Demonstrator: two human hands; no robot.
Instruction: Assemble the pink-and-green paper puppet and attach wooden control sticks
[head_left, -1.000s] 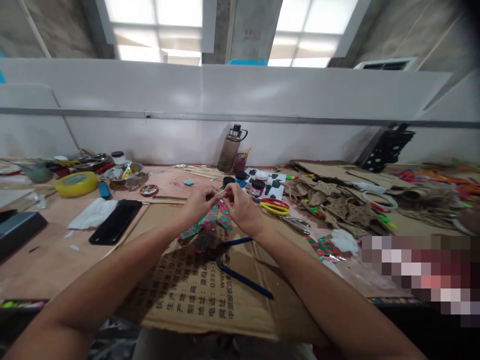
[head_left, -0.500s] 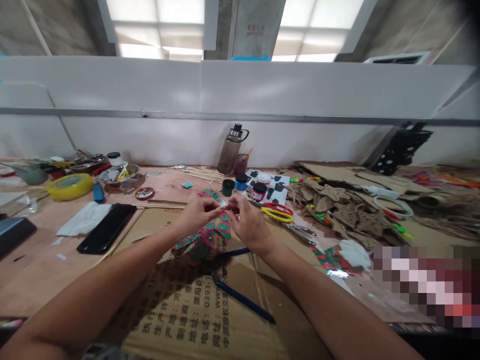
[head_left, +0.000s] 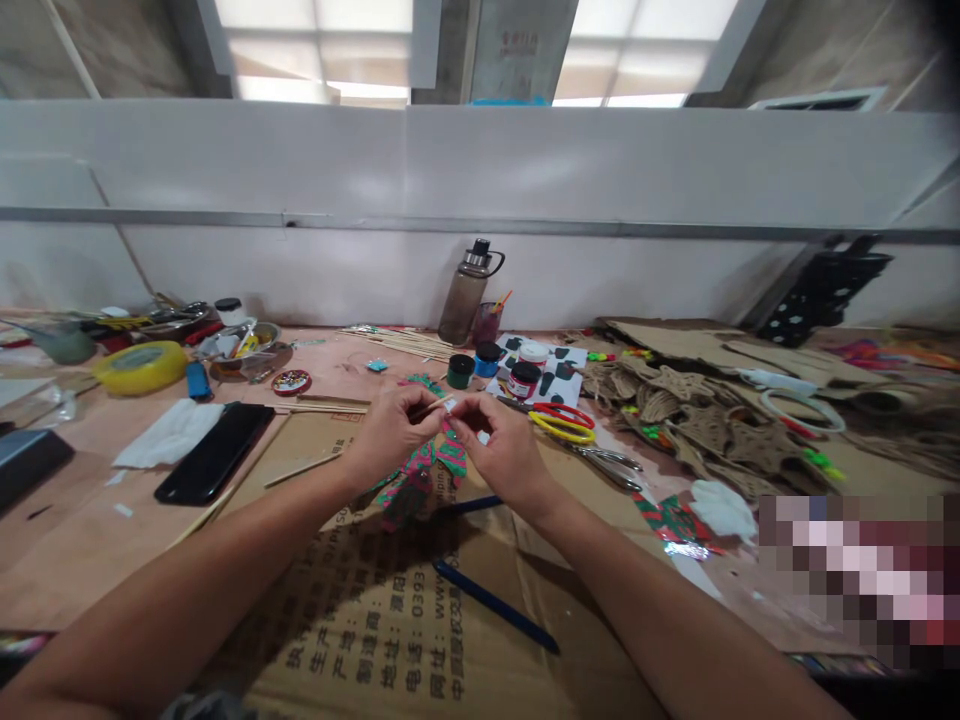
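Observation:
My left hand (head_left: pixel 390 432) is closed in a pinch on a thin pale wooden stick (head_left: pixel 429 408), whose tip points toward the other hand. Close beside it, my right hand (head_left: pixel 499 445) pinches something small at the fingertips, too hidden to make out. Beneath both hands lies a pink-and-green patterned piece (head_left: pixel 412 485), partly covered by the fingers. It rests on a flattened cardboard sheet (head_left: pixel 360 620) printed with dark characters. Nearer to me, a tool with two dark blue handles (head_left: pixel 499 607) lies spread on the cardboard, its head hidden in shadow.
Paint jars (head_left: pixel 523 380), scissors with red and yellow handles (head_left: pixel 562 422) and metal pliers (head_left: pixel 611 463) lie ahead and right. Brown cut-out shapes (head_left: pixel 697 410) pile up at right. Left are a black phone (head_left: pixel 214 455), yellow tape (head_left: pixel 141 368) and a tissue (head_left: pixel 169 435). A bottle (head_left: pixel 465 300) stands behind.
Both hands remain together over the patterned piece, with small finger shifts. More of the pale stick shows at my left fingertips. The view has shifted slightly.

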